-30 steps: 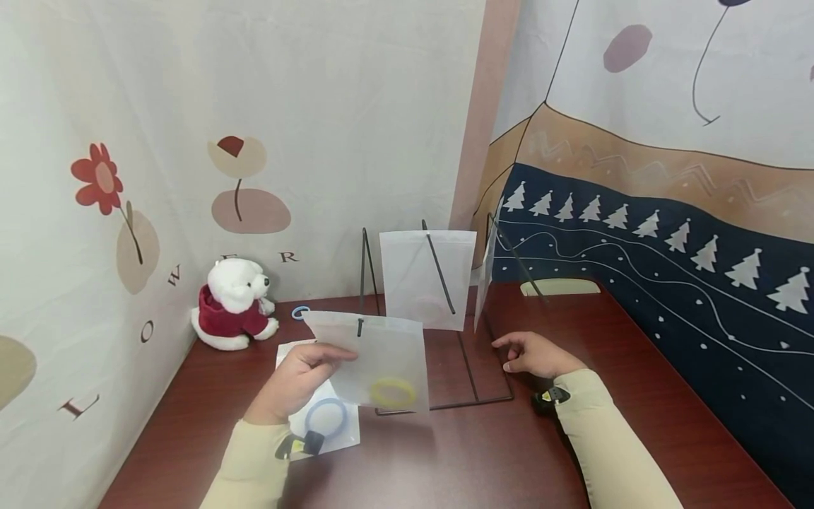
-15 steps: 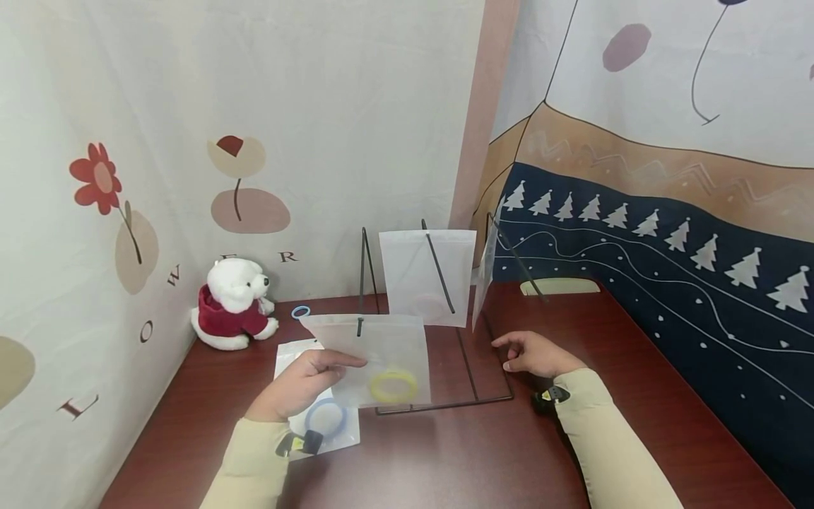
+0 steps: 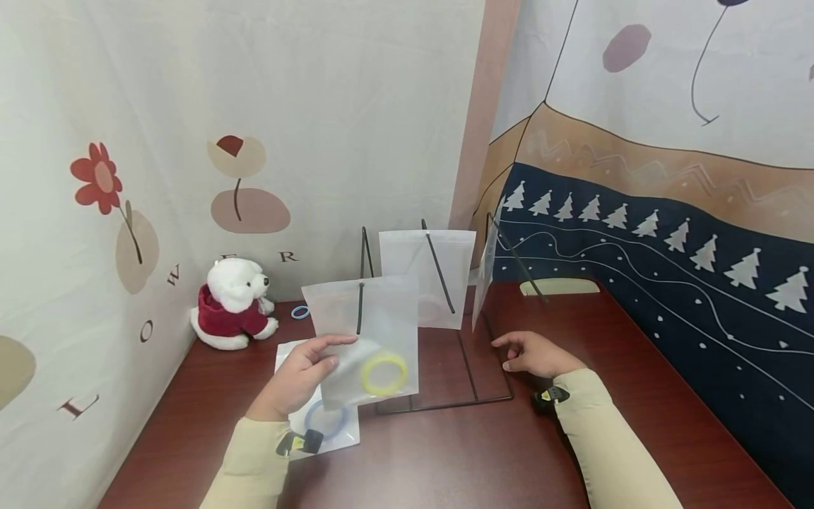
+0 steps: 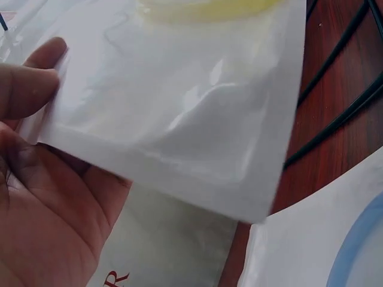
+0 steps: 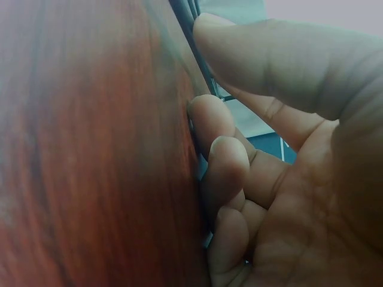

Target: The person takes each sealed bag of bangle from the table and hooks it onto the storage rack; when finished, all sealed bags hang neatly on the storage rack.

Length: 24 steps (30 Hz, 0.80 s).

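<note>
A clear zip bag (image 3: 394, 311) with a yellow ring (image 3: 384, 375) inside hangs from the front hook (image 3: 360, 307) of a black wire stand. At its left edge, my left hand (image 3: 295, 375) touches it, index finger stretched out over its face. In the left wrist view the bag's lower corner hides part of my other fingers. My right hand (image 3: 537, 353) holds the right side of the stand's base (image 3: 467, 364) low on the table, its fingers curled. Two more bags hang behind: a whitish bag (image 3: 407, 258) and a bag seen edge-on (image 3: 486, 283).
Beneath my left hand, another bag (image 3: 350, 437) with a blue ring (image 4: 353, 251) lies flat on the brown table (image 3: 439, 459). A white plush bear (image 3: 237, 283) in red sits at the back left, near a small blue ring (image 3: 300, 312). A pale green strip (image 3: 559, 286) lies at the far right.
The bag with the yellow ring has slid back along the hook and now hangs higher, leaving more of the hook showing in front. My left hand has barely shifted; my right hand stays put.
</note>
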Available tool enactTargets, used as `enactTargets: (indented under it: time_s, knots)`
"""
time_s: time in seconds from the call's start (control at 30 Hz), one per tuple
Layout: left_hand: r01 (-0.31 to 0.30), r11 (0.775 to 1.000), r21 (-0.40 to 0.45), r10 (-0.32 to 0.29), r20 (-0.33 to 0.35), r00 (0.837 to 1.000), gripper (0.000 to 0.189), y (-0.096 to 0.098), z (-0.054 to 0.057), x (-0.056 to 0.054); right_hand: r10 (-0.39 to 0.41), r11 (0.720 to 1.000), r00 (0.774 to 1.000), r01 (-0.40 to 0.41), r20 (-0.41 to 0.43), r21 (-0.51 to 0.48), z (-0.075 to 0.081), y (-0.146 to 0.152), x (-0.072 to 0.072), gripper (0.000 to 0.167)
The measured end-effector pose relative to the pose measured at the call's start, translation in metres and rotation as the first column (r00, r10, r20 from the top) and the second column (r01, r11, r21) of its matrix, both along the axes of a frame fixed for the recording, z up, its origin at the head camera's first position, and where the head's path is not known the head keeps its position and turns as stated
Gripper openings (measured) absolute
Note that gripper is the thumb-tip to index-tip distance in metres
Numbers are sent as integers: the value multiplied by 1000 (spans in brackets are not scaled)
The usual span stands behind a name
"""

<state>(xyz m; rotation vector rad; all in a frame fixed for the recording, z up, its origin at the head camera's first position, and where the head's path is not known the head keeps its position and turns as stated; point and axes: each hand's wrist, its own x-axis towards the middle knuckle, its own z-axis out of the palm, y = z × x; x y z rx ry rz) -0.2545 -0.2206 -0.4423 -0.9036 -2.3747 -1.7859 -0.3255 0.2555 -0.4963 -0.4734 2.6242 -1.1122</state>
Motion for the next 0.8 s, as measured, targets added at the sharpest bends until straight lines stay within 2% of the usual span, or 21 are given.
enactTargets:
  time_s: [0.1,0.2,0.4,0.5,0.63,0.8]
  knots:
    - [-35,999,0,35,-23,999,37,1,-1,0,6,1000,1000,-6,-3,-1,-1,0,-1,42]
    - [-98,995,-20,97,-40,994,38,1,-2,-1,10,1000,1000,-10,-7,1,-1,0,-1,43]
    - [-164,986,17,164,6,986,40,5,-2,0,4,1000,1000,-4,-11,15,-1,0,-1,43]
    - [-201,979,13,202,-19,979,39,7,-5,-1,-2,1000,1000,2,-8,16,0,0,-1,42]
    - [-213,977,-10,212,-60,975,39,5,-12,-6,-2,1000,1000,2,-4,9,1,-1,0,42]
    - [-180,983,-45,177,-66,982,41,1,-23,-12,4,1000,1000,-4,-11,7,1,-1,0,42]
